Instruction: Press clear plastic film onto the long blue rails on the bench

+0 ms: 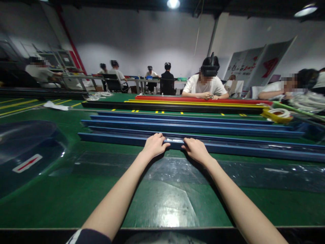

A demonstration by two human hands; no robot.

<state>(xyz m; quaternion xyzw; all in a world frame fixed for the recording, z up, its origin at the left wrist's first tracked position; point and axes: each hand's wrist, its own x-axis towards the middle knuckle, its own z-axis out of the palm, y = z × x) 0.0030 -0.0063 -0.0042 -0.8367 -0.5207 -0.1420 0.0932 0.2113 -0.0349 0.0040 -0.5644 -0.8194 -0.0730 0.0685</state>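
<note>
A long blue channel strip [238, 150] lies crosswise on the green table [167, 203], with something clear and shiny, like plastic film, along its trough. My left hand [154, 145] curls over this strip just left of the middle, thumb pointing right along the near side. My right hand [196, 149] grips the same strip a short way to the right, fingers bent over it. Between the two hands the shiny trough shows. My fingertips are partly hidden behind the hands. On the near side, a flat clear plastic strip [254, 174] lies under my forearms.
More blue channel strips [203, 126] lie parallel behind, then black, yellow and red strips [203, 98]. A coil of clear plastic sheet [27, 149] with a red-arrow label sits left. A yellow box [278, 115] holds white rings at right. A co-worker [205, 84] sits opposite.
</note>
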